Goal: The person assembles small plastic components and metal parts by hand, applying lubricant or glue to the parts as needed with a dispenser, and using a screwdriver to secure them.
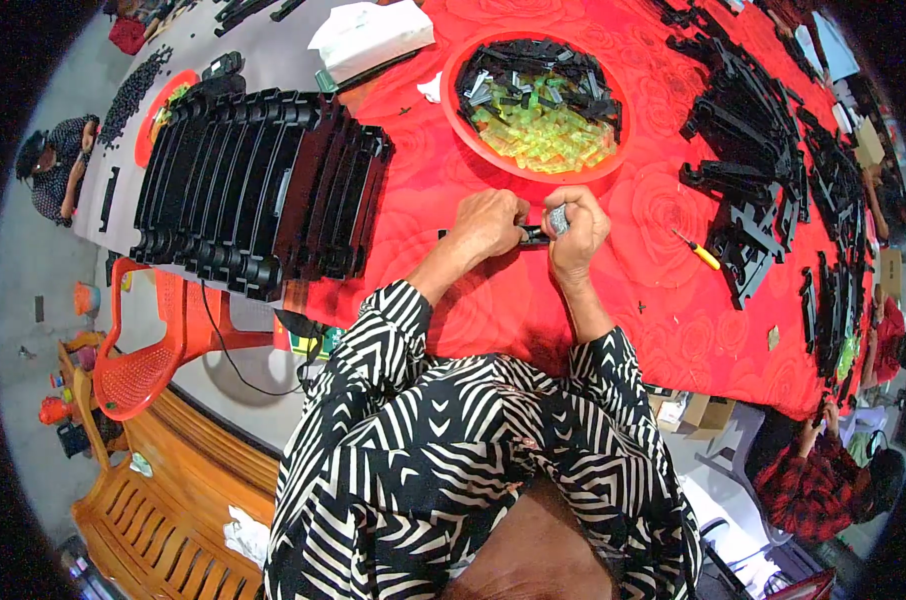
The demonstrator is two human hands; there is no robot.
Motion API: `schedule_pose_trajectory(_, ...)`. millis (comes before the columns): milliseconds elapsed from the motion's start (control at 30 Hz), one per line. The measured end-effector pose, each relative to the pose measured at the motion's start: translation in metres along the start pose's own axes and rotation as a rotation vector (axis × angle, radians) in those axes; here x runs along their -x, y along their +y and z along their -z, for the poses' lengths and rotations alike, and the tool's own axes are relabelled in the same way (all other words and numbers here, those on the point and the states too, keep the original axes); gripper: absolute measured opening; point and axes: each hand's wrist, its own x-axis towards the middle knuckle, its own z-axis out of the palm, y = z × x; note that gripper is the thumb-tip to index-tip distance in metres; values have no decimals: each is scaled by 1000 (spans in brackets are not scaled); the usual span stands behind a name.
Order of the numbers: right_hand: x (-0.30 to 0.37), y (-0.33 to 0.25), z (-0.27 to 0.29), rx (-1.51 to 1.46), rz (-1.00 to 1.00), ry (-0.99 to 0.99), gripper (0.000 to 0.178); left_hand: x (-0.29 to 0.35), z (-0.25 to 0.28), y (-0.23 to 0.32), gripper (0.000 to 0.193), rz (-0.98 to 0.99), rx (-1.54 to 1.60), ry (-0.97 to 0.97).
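Note:
My left hand (491, 222) is closed on a black plastic part (531, 236) that lies low over the red tablecloth; most of it is hidden by the fingers. Close beside it, my right hand (581, 232) grips a grey, rounded tool handle (558, 219), its working end pointing toward the black part. Just beyond the hands stands a red basin (533, 172) with yellow-green translucent pieces (548, 135) and black and grey small parts. To the left rises a tall row of stacked black plastic frames (243, 190).
A yellow-handled screwdriver (708, 257) lies right of my hands, near heaps of black parts (743, 170). A white tissue pack (373, 40) is at the back. Left are a red plastic chair (143, 370) and a wooden bench (163, 520). Other people sit at the left and right edges.

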Motion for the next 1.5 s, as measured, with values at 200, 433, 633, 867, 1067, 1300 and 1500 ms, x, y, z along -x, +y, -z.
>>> schedule_pose_trajectory(200, 1, 4, 3, 218, 42, -63, 23, 0, 0, 0, 17, -2, -11, 5)
schedule_pose_trajectory(433, 1, 3, -3, 269, 121, -98, 23, 2, -2, -2, 16, -10, 50, 29)
schedule_pose_trajectory(633, -1, -9, 3, 171, 73, -78, 22, 5, -2, 2, 17, -3, 1, 18)
schedule_pose_trajectory(867, 22, -67, 22, 34, 213, 176, 21, 42, -3, 5, 15, -78, 248, 322)
schedule_pose_trajectory(1067, 76, -60, 1, 811, 106, -130, 20, 60, -9, 30, 12, 62, 750, 672)
schedule_pose_trajectory(1300, 95, -65, -29, 1014, 359, -439, 53, 72, -19, 18, 9, 274, 1024, 790)
schedule_pose_trajectory(1500, 91, -58, -10, 1337, 243, -466, 47, 56, -44, -3, 8, 377, 1266, 793)
